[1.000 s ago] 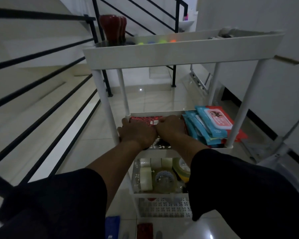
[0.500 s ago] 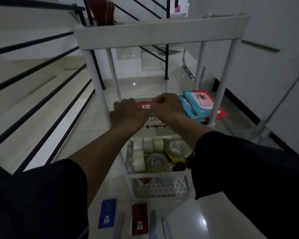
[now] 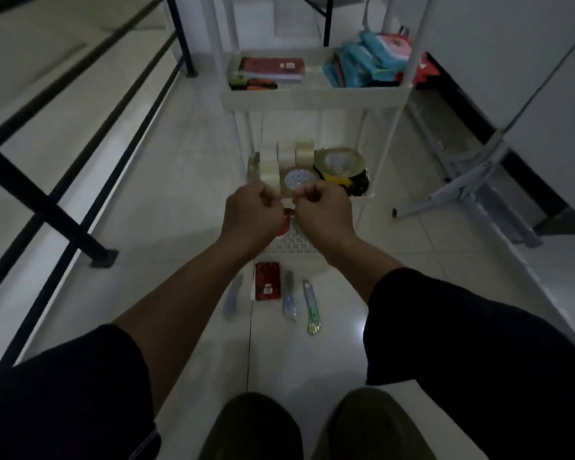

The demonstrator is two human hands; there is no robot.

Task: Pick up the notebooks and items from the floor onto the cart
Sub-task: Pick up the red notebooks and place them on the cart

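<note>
A stack of red notebooks (image 3: 271,69) lies on the middle shelf of the white cart (image 3: 312,96), beside several blue packets (image 3: 365,66). On the floor in front of the cart lie a small red notebook (image 3: 268,281), a blue-tipped cutter (image 3: 288,293), a green cutter (image 3: 311,308) and a grey pen-like item (image 3: 233,295). My left hand (image 3: 253,214) and my right hand (image 3: 324,210) hover side by side in front of the cart's bottom shelf. Their fingers are curled in and hold nothing.
Tape rolls (image 3: 312,167) fill the cart's lower shelf. A black stair railing (image 3: 63,210) runs along the left, with its post foot on the tiles. A grey metal stand (image 3: 472,190) leans by the white wall on the right. My knees show at the bottom edge.
Both hands let go of the red notebooks on the middle shelf and drew back and down. The view tilted toward the floor, bringing the items there into sight.
</note>
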